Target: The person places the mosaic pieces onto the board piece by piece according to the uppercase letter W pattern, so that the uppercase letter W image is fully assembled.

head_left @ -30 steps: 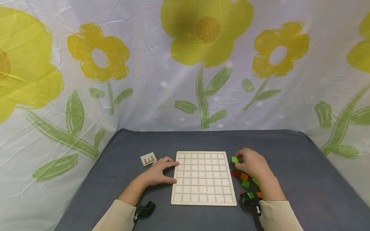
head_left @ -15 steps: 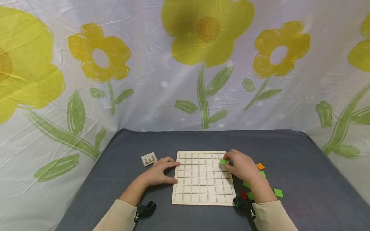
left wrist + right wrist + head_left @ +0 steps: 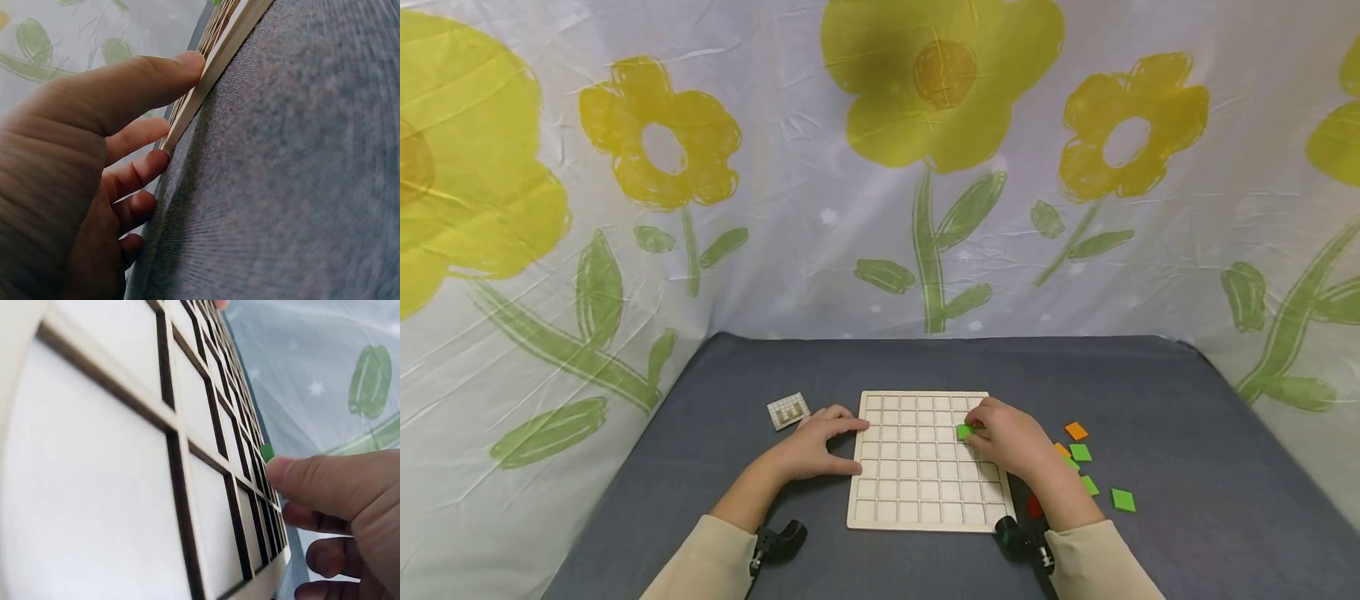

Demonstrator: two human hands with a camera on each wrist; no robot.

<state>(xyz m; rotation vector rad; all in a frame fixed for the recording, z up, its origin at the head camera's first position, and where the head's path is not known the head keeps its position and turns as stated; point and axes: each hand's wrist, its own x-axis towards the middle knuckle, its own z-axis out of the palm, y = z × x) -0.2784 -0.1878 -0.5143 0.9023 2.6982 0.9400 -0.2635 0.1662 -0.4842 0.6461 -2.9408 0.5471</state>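
A pale wooden grid board (image 3: 916, 481) lies on the dark cloth, its square cells bare of tiles. My left hand (image 3: 808, 450) rests at the board's left edge; in the left wrist view its thumb (image 3: 150, 78) and fingertips touch the wooden rim, fingers loosely spread. Over the upper right cells, my right hand (image 3: 1011, 437) pinches a small green tile (image 3: 965, 432) between thumb and fingers. From the right wrist, the green tile (image 3: 267, 452) shows just past the thumb tip, close over the grid.
Loose tiles lie right of the board, among them an orange tile (image 3: 1076, 431), a green tile (image 3: 1123, 500) and a red tile (image 3: 1034, 506) partly behind the right wrist. A small pattern card (image 3: 788, 412) lies beyond the left hand. A flowered curtain (image 3: 790, 250) hangs behind the table.
My right hand has carried the green tile leftward from beside the board to over its upper right cells, uncovering more loose tiles. The left hand has stayed at the board's edge.
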